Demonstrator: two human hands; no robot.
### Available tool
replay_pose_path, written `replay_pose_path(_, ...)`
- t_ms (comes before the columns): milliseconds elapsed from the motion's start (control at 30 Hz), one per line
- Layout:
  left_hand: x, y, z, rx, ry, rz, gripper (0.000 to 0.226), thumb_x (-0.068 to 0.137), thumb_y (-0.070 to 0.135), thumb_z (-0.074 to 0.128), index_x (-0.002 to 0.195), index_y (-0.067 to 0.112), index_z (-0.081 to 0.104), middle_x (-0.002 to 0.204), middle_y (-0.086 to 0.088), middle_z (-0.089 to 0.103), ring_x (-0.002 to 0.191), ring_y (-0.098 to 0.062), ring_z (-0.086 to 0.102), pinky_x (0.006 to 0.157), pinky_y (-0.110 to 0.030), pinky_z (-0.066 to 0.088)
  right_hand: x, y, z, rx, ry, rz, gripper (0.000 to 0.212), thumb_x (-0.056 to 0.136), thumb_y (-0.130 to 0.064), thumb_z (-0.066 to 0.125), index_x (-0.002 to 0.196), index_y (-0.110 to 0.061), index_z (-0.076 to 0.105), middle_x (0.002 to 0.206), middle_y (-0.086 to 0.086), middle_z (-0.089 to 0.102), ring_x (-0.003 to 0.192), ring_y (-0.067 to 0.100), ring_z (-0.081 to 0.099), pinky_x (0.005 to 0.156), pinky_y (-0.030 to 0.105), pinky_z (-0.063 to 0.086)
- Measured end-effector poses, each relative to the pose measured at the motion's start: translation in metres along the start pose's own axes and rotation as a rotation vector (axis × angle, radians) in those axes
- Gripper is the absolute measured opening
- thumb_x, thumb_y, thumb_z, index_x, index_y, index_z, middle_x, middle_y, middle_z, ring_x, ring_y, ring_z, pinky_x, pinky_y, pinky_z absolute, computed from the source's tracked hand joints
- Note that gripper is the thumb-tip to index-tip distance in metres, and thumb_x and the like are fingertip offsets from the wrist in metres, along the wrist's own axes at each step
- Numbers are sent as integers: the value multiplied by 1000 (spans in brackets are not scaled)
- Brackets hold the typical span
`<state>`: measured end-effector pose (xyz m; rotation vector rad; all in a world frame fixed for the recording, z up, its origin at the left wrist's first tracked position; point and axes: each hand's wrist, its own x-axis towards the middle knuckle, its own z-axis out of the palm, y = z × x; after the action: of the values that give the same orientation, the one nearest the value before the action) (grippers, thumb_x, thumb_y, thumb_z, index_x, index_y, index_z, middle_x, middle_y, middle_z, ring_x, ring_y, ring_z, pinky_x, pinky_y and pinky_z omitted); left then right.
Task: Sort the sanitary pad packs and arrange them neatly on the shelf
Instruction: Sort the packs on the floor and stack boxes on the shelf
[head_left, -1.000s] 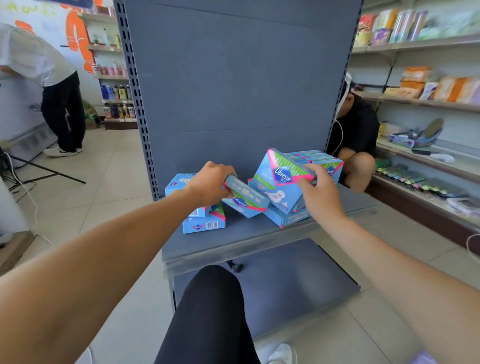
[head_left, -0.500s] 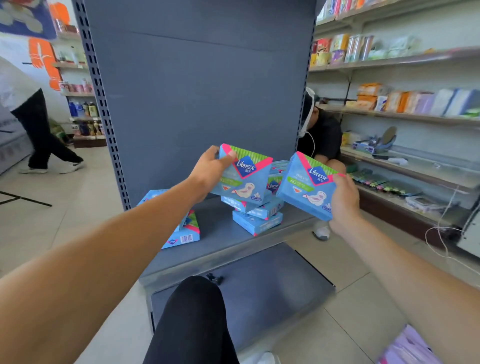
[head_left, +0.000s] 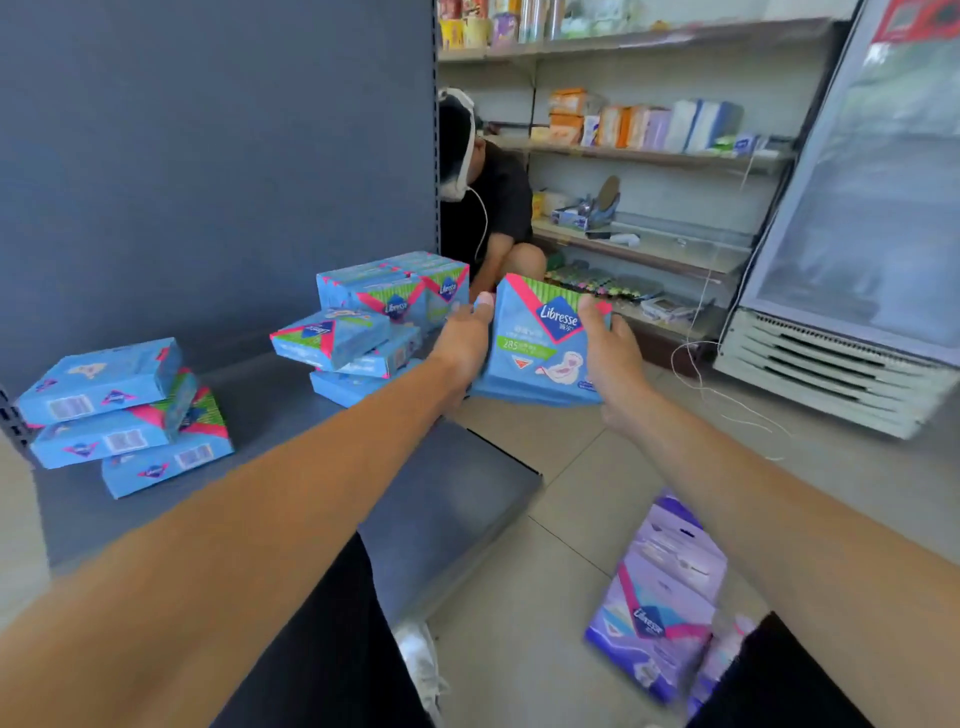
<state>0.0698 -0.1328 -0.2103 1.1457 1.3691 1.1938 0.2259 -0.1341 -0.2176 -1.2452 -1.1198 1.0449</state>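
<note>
Fingers of my left hand (head_left: 462, 338) and right hand (head_left: 610, 353) pinch the side edges of blue packs (head_left: 537, 348), held right of the shelf (head_left: 291, 415). They seem light and soft, slippery in film. Loose heaps (head_left: 363, 322) crowd the shelf; purple packs (head_left: 660, 597) lie on the floor nearby.

Shelf (head_left: 270, 415) has bare room in the middle, between the left stack (head_left: 119, 415) and the right heap (head_left: 374, 322); a hand can pass there to the back panel (head_left: 208, 156). Left stack is 3 packs, askew, near the shelf's left end. Right heap leans, top packs tilted, w/ no free spot at that end. Both hands (head_left: 465, 338) (head_left: 610, 353) hold a pack (head_left: 540, 348) off the shelf's right end, over the floor. Behind it a crouching person (head_left: 488, 208) blocks the aisle. Purple packs (head_left: 660, 597) lie on the floor at right.
</note>
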Motion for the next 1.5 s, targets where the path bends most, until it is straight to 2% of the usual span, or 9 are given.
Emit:
replay_pose_path(200, 13, -40, 55, -109, -267, -196, 65, 96, 67, 23, 92, 21, 68, 80, -3, 75, 68, -17, 73, 57, -24, 57, 11, 52, -37, -19, 105, 92, 35, 96, -53, 49, 108, -22, 43, 94, 0, 67, 77, 18, 69, 72, 34, 55)
replay_pose_path(400, 51, -130, 91, 156, -327, -247, 49, 90, 49, 61, 124, 14, 58, 111, -7, 72, 93, -24, 72, 69, -30, 57, 33, 141, -57, -145, 246, 210, 34, 97, -44, 51, 114, -15, 44, 80, -7, 57, 62, 5, 58, 51, 21, 45)
replay_pose_path(500, 71, -192, 105, 265, -320, -302, 52, 76, 50, 64, 116, 17, 56, 107, -8, 71, 88, -23, 71, 73, -36, 57, 44, 202, -60, -241, 229, 322, 34, 96, -46, 51, 112, -18, 41, 85, -2, 57, 70, 9, 56, 66, 29, 45)
replay_pose_path(633, 96, -282, 120, 314, -252, -382, 30, 93, 32, 59, 113, 10, 57, 102, -6, 65, 86, -22, 63, 71, -29, 48, 49, 295, -56, -300, 146, 465, 46, 90, -42, 62, 122, -14, 44, 108, 6, 63, 99, 26, 64, 87, 42, 52)
replay_pose_path(767, 115, -360, 138, 375, -237, -460, 46, 86, 33, 63, 126, 12, 53, 123, -4, 59, 107, -22, 60, 90, -30, 46, 55, 372, -55, -402, 88, 564, 58, 95, -42, 55, 140, -12, 32, 122, 11, 59, 111, 29, 57, 84, 34, 43)
replay_pose_path(900, 135, -420, 154, 409, -190, -534, 57, 75, 33, 55, 128, 14, 47, 126, -11, 58, 105, -34, 61, 81, -38, 50, 70, 430, -56, -465, 74, 596, 67, 99, -38, 48, 153, -16, 14, 129, 19, 55, 115, 32, 55, 81, 30, 37)
replay_pose_path(1000, 149, -447, 163, 372, -215, -506, 50, 89, 18, 54, 137, 23, 41, 119, -2, 61, 105, -25, 60, 84, -30, 45, 86, 462, -57, -529, 79, 585, 72, 100, -38, 47, 156, -22, 6, 132, 20, 54, 120, 33, 53, 84, 30, 35)
replay_pose_path(1233, 195, -483, 186, 306, -295, -425, 83, 59, 36, 64, 137, 28, 40, 117, 1, 64, 106, -21, 64, 95, -46, 51, 134, 502, -64, -553, 155, 509, 66, 100, -37, 45, 155, -37, 8, 134, 20, 48, 118, 34, 53, 85, 33, 37)
replay_pose_path(1500, 203, -504, 198, 575, -409, -372, 87, 93, 19, 62, 156, 29, 3, 131, -4, 55, 108, -24, 58, 81, -25, 42, 146, 544, -72, -693, 66, 579, 54, 102, -36, 37, 153, -41, 19, 139, 20, 40, 127, 36, 44, 100, 37, 37)
